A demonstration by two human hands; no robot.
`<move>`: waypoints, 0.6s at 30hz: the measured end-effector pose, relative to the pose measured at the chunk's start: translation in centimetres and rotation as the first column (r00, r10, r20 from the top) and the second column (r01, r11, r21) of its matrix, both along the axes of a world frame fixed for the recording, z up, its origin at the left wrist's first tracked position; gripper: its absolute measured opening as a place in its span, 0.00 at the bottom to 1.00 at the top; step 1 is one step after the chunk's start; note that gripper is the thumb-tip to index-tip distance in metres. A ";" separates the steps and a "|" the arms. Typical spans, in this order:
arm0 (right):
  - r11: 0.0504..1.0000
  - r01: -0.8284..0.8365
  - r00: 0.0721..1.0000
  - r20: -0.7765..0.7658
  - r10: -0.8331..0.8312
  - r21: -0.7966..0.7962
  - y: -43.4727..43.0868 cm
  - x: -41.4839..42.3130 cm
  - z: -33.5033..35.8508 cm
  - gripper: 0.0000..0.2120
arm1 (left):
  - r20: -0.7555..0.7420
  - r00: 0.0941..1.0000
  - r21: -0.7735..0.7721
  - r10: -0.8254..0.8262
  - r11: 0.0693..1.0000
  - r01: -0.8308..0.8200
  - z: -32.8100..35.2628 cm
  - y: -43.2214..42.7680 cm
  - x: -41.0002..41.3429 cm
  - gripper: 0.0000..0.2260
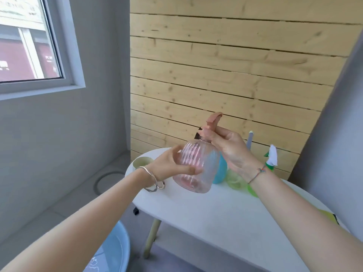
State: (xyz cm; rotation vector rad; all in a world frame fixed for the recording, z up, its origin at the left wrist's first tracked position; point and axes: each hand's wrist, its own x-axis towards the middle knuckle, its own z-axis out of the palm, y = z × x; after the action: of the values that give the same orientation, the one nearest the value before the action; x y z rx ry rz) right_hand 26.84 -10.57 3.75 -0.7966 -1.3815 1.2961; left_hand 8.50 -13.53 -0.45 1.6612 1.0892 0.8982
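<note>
I hold a clear pink ribbed spray bottle [198, 169] in the air above the far end of the white table [225, 218]. My left hand [172, 165] grips the bottle's round body from the left side. At the neck, my right hand [229, 150] is curled round the base of the pink pump head [213, 119]. The bottle leans slightly left. I cannot tell whether it holds any liquid.
Behind the pink bottle stand a blue bottle [221, 173] and a green spray bottle with a white head [272, 160]. A pale green cup [141, 161] sits at the table's left end. A light blue basin [112, 252] lies on the floor, lower left. Wooden slats back the table.
</note>
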 end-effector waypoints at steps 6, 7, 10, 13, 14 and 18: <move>0.989 -0.142 0.981 -0.136 0.137 -0.029 -2.0 0.3 0.0 0.16 | 0.187 0.981 -0.315 -0.061 0.942 0.118 1.3 -1.9 0.1 0.20; 0.992 -0.121 0.983 -0.142 0.117 -0.019 -2.3 0.0 0.0 0.16 | 0.193 0.981 -0.286 -0.022 0.955 0.078 1.3 -2.3 0.6 0.21; 0.999 -0.040 0.989 -0.143 0.038 -0.012 -2.7 -0.6 0.5 0.12 | 0.220 0.975 -0.208 -0.011 0.976 0.058 1.5 -2.9 2.0 0.30; 0.997 -0.076 0.982 -0.174 0.070 -0.025 -2.7 -0.3 1.3 0.12 | 0.314 0.949 -0.218 0.007 0.974 0.065 1.6 -2.2 1.5 0.38; 0.993 -0.117 0.976 -0.189 0.110 -0.026 -2.7 -0.1 1.4 0.11 | 0.406 0.914 -0.251 -0.019 0.959 0.131 1.7 -2.3 1.2 0.32; 0.988 -0.151 0.961 -0.241 0.137 -0.038 -2.9 -0.2 1.2 0.15 | 0.425 0.905 -0.325 0.017 0.936 0.135 1.6 -2.4 1.5 0.30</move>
State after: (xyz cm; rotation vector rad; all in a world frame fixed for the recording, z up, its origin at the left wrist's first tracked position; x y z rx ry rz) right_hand 26.62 -13.48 4.98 -0.5637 -1.2326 1.4975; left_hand 10.03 -15.95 1.11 1.1309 0.8319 0.9107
